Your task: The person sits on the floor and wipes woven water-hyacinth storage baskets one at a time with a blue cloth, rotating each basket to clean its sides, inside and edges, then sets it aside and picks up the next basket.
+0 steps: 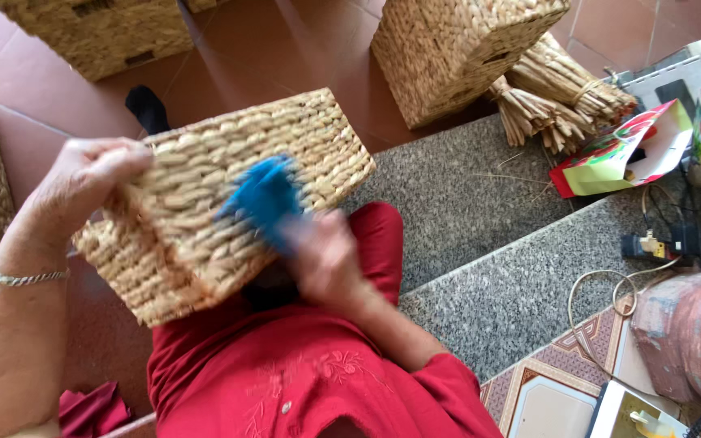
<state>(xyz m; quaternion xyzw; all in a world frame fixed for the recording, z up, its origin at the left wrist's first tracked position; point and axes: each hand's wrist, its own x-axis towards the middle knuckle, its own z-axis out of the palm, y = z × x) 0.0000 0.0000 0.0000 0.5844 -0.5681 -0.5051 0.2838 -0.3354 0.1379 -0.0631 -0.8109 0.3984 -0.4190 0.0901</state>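
A woven basket [229, 203] lay tilted on the person's lap, above the red clothing. The left hand [83, 182] clasped its upper left corner. The right hand [326, 255], blurred, seemingly clutched a blue brush [263, 199] against the weave.

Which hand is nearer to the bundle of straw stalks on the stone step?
Right. The right hand, gripping a blue brush on the woven basket, lies closer to the straw bundle; the left hand holds the basket's far edge.
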